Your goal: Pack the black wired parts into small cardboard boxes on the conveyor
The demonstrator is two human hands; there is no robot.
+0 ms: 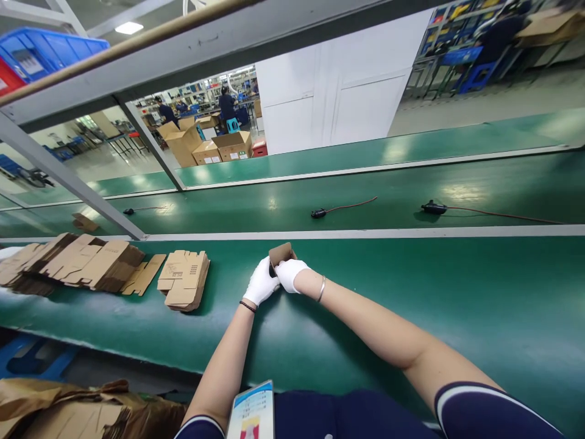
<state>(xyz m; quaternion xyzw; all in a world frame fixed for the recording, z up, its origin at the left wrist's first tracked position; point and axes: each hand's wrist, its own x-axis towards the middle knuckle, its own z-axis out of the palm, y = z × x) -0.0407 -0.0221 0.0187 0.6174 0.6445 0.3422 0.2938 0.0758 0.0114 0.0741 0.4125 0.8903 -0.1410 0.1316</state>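
Note:
A small brown cardboard box [280,252] is held just above the green bench, its raised flap facing me. My left hand [262,282], in a white glove, is closed around the box's left side. My right hand [291,275], gloved too, has its fingers curled against the box's front and right side. Something dark shows between the hands; I cannot make out what it is. To the left lies a stack of flat, printed carton blanks [183,279]. Farther left are more folded cartons [94,262], piled in a leaning row.
Behind a pale rail [365,233], black devices with thin leads lie on the green belt: one in the middle [319,213], another to the right [434,208]. A grey slanted post [98,195] rises at left. A brown bag of cardboard [82,411] sits below the bench's front edge.

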